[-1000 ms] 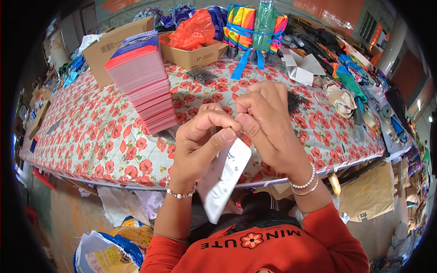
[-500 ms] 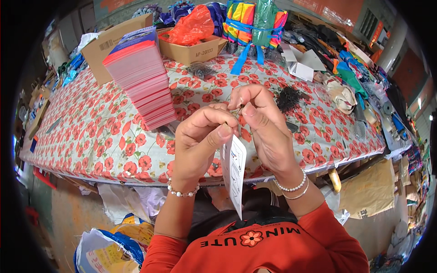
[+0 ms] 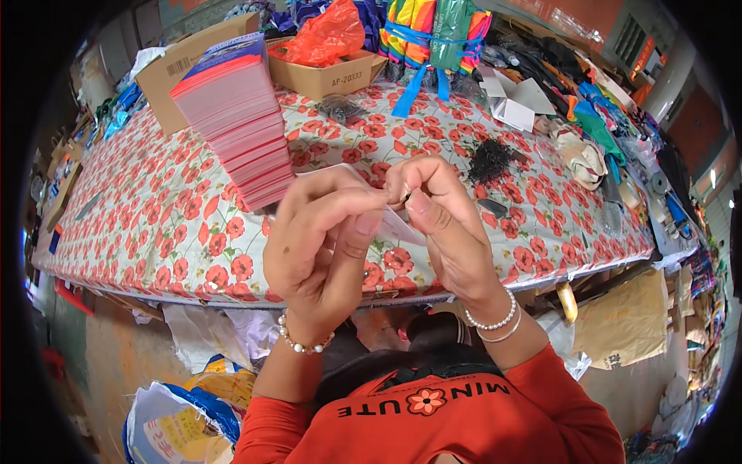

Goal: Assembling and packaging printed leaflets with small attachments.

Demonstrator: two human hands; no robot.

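Observation:
Above the front of the table my two hands meet. My left hand (image 3: 321, 240) is closed in a pinch on a thin white card (image 3: 400, 226), which lies tilted behind the fingers and is mostly hidden by them. My right hand (image 3: 448, 220) is closed too, thumb against forefinger, at the card's edge. Between its fingertips shows a tiny dark piece (image 3: 407, 196), too small to name for certain. Beyond my right hand lies a loose heap of small black strands (image 3: 491, 161), with a dark flat oval object (image 3: 493, 208) nearer to me.
A tall stack of red-edged cards (image 3: 239, 127) stands to the left on the flowered tablecloth (image 3: 185, 240). Behind are a cardboard box with a red plastic bag (image 3: 325, 35) and a rainbow bundle tied with blue ribbon (image 3: 433, 42). Cloth and tools crowd the right side.
The card has swung from hanging upright below my left hand to a tilted position behind the fingers. My left hand has turned and moved slightly left; the right has barely moved.

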